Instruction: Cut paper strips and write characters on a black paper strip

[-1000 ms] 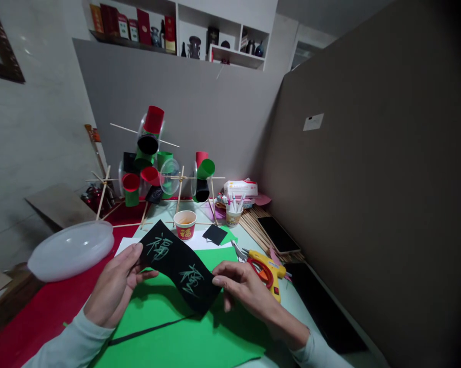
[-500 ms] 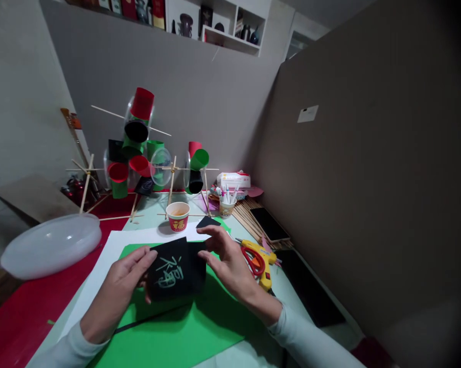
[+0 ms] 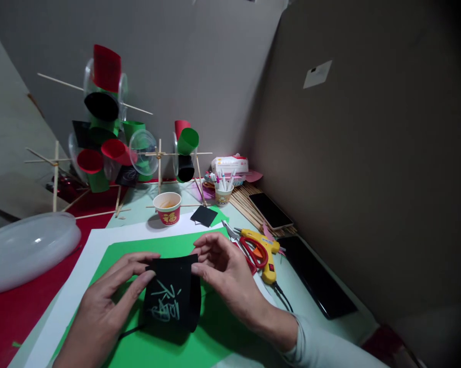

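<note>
A piece of black paper, bearing a pale green handwritten character, is curled round with its edges overlapping. My left hand grips it at the left edge, thumb on the front. At the upper right edge, my right hand pinches the paper between thumb and fingers. Beneath both hands lies a large green sheet on top of a white sheet. A small black square rests beyond my right hand.
Red-handled scissors and a yellow glue gun lie to the right, near a phone on wooden sticks. A red paper cup stands ahead. A stick frame carries red, green and black paper tubes. A translucent balloon is at left.
The black paper has come lower and curled further into a tube shape. My right hand has closed on its right edge. The view has tilted down and moved nearer the table.
</note>
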Motion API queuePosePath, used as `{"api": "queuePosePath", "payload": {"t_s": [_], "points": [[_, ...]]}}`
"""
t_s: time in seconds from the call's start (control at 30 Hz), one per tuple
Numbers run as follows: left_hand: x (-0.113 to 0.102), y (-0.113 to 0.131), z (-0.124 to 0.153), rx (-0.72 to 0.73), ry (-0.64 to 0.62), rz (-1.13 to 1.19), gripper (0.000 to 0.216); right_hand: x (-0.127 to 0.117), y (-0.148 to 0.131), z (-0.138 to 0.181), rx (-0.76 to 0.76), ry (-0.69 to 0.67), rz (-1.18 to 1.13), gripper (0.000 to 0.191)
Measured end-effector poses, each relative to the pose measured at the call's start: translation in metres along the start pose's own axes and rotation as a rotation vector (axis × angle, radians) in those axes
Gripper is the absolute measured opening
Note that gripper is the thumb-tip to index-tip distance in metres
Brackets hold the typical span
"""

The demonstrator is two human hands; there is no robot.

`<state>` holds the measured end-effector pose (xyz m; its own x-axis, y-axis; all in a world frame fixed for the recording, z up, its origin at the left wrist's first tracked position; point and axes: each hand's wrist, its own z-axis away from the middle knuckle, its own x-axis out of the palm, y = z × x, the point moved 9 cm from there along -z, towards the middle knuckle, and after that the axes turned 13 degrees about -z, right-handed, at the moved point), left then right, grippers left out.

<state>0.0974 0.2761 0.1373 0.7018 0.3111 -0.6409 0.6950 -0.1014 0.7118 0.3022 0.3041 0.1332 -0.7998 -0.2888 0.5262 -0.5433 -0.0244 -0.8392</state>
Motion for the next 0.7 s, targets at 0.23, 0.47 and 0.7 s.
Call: {"api": "queuePosePath", "payload": {"t_s": [0.23,0.47,0.7], "points": [[-0.002,-0.012,0.007,-0.084,0.059,0.015,0.027,0.003,0.006,0.007,0.037,-0.002,0.018,0.035],[-0.006,-0.006,0.011,-0.043,0.106,0.040,0.024,0.008,-0.004,0.012,-0.085,-0.061,0.189,0.009],[-0.002,-0.005,0.019,0.137,0.119,-0.074,0.016,0.012,-0.007,0.014,-0.132,-0.080,0.256,0.012]]}}
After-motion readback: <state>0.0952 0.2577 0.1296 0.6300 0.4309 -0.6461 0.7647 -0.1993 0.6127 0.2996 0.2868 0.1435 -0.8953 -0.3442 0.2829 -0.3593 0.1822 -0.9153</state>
